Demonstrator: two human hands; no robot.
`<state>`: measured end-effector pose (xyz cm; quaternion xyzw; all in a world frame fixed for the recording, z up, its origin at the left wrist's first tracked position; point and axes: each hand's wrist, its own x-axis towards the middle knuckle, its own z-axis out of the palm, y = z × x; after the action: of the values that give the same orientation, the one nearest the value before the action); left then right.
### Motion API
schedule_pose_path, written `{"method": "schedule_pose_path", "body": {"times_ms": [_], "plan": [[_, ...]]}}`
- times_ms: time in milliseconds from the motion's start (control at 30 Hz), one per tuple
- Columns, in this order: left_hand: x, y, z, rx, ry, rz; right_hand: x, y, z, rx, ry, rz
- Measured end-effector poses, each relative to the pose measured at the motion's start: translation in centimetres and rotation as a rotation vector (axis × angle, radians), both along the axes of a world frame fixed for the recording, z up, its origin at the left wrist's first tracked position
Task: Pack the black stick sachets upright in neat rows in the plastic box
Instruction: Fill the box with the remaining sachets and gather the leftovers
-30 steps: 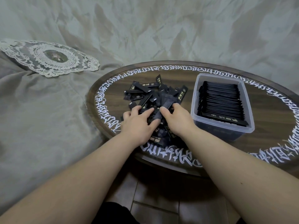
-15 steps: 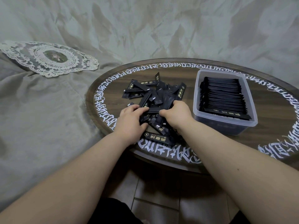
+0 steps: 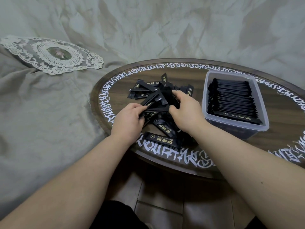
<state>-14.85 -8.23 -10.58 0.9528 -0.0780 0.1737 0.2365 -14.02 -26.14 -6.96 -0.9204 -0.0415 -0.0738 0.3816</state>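
Observation:
A loose pile of black stick sachets (image 3: 149,90) lies on the round dark wooden table (image 3: 189,76). My left hand (image 3: 127,119) and my right hand (image 3: 187,111) are both in the pile. Together they grip a bundle of sachets (image 3: 156,108), one hand at each end, fingers curled round it. A single sachet marked BLACK COFFEE (image 3: 160,141) lies near the table's front edge. To the right stands the clear plastic box (image 3: 237,128), nearly full with a neat row of sachets (image 3: 231,100) on edge.
White script rings the table's rim (image 3: 165,152). Grey-green cloth (image 3: 49,113) drapes the left side and the back. A lace doily (image 3: 54,54) lies at the far left. Tiled floor (image 3: 158,204) shows below the table's near edge.
Both hands have gathered sachets from the pile into one bundle and lifted it slightly. The right hand has shifted a little farther from me. The box has not moved.

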Motion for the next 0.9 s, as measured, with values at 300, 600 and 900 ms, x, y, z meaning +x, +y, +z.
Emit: {"method": "schedule_pose_path", "body": {"times_ms": [300,600,900], "plan": [[0.0,-0.7,1.2,0.012,-0.281,-0.113,-1.2,-0.4,0.2,-0.050,-0.039,0.264],[-0.6,-2.3,2.2,-0.130,-0.307,-0.108,-1.9,-1.5,0.9,-0.060,-0.069,0.305],[-1.1,-1.9,4.4,-0.965,0.294,0.092,-2.7,-4.1,1.3,-0.122,-0.105,0.188]]}}
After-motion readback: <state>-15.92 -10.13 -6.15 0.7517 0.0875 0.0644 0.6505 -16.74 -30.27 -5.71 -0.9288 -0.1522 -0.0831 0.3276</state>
